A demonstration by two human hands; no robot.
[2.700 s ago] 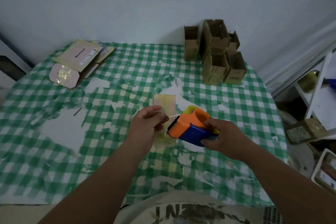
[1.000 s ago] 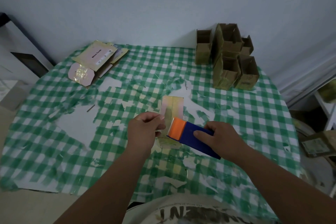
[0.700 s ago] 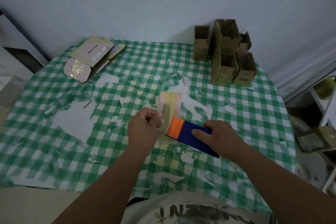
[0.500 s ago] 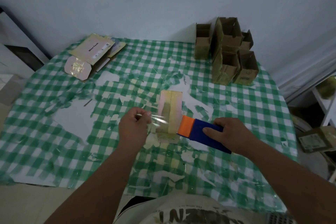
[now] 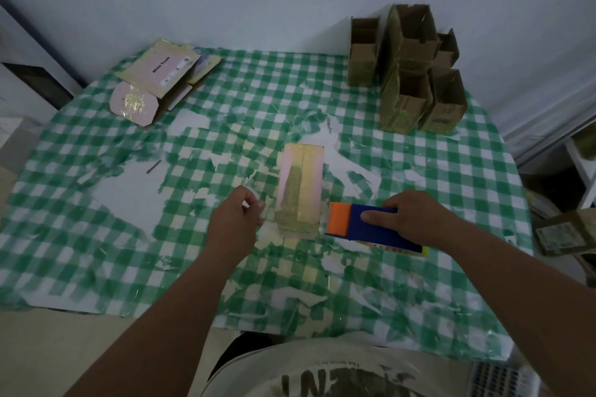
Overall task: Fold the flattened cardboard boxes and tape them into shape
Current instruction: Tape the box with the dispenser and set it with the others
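Observation:
A small folded cardboard box (image 5: 301,184) stands upright in the middle of the table (image 5: 96,222), its flaps closed on top. My right hand (image 5: 416,219) grips a blue and orange tape dispenser (image 5: 361,226) just right of the box. My left hand (image 5: 237,222) sits just left of the box and pinches the end of a clear tape strip (image 5: 261,206). The tape runs across the near part of the box and is barely visible.
A stack of folded brown boxes (image 5: 416,74) stands at the back right by the wall. Flattened boxes (image 5: 161,77) lie at the back left. The green checked tablecloth is torn and patched with tape. A shelf and a carton (image 5: 564,232) are at the right.
My hands have moved apart: the left drew the tape end to the left of the box, the right carried the dispenser to its right and lower. The box stayed put.

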